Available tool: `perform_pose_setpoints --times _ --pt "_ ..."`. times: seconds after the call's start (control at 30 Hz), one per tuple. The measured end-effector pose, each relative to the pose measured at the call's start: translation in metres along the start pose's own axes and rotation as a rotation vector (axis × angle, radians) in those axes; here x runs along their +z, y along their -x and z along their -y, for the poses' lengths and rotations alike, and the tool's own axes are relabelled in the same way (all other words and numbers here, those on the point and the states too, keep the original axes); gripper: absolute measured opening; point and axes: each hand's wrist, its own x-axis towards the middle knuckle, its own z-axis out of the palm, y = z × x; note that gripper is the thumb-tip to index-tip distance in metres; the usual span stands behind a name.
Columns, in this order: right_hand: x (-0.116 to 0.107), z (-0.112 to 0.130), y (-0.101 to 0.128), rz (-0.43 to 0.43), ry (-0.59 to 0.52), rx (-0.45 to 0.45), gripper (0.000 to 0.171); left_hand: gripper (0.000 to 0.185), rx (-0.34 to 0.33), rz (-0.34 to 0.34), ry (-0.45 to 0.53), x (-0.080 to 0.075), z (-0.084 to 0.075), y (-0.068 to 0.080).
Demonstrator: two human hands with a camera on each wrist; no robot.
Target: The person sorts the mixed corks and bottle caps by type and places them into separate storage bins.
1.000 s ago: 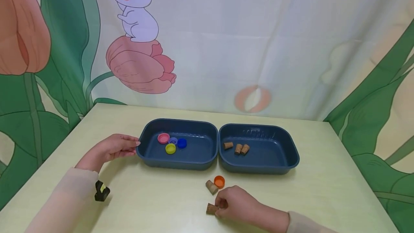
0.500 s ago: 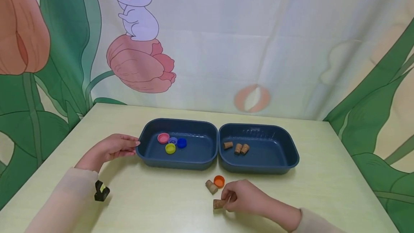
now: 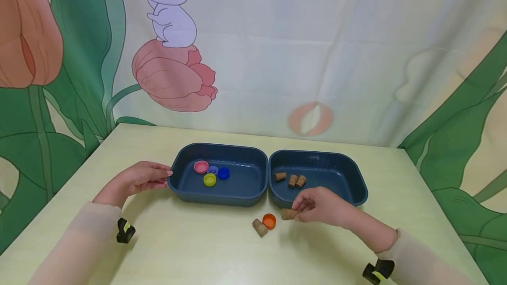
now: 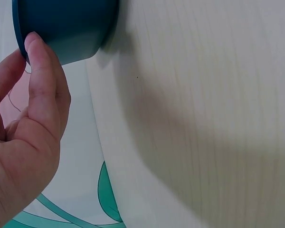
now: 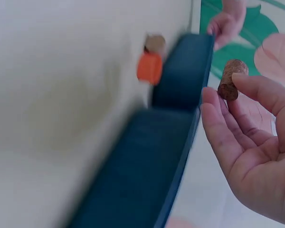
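My right hand pinches a brown cork between thumb and fingertips, raised at the front wall of the right blue bin. In the right wrist view the same cork stands out from the fingertips. Over at the left, my left hand grips the left end of the other blue bin, thumb and fingers at its rim; the left wrist view shows those fingertips on the edge. Another cork lies on the table beside an orange bottle cap.
In the left bin lie a pink cap, a yellow cap, a blue cap and a purple cap. Several corks lie in the right bin. A printed curtain hangs behind the table.
My right hand has lifted the cork off the tabletop and carried it away and rightward, up to the right bin's front. The left hand stays at its bin's rim.
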Motion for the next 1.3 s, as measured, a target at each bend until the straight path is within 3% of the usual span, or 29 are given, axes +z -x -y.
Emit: perform_pose_setpoints --times 0.13,0.3,0.63,0.93,1.3 --pt "-0.025 -0.001 -0.006 -0.036 -0.009 0.066 0.020 0.055 -0.006 -0.001 0.006 0.000 0.001 0.000" --pt "-0.059 -0.002 -0.017 -0.007 -0.049 0.111 0.027 0.056 -0.006 0.000 -0.004 0.000 0.000 0.002" --pt "-0.106 -0.006 -0.049 0.017 0.093 0.112 0.033 0.055 -0.016 0.000 -0.022 0.000 -0.005 0.004" --pt "-0.116 -0.026 -0.075 -0.001 0.157 0.139 0.035 0.055 -0.026 -0.008 -0.022 0.002 -0.005 0.004" --pt "-0.103 -0.038 -0.101 0.031 0.236 0.140 0.030 0.054 -0.035 -0.019 -0.035 0.000 -0.005 0.003"
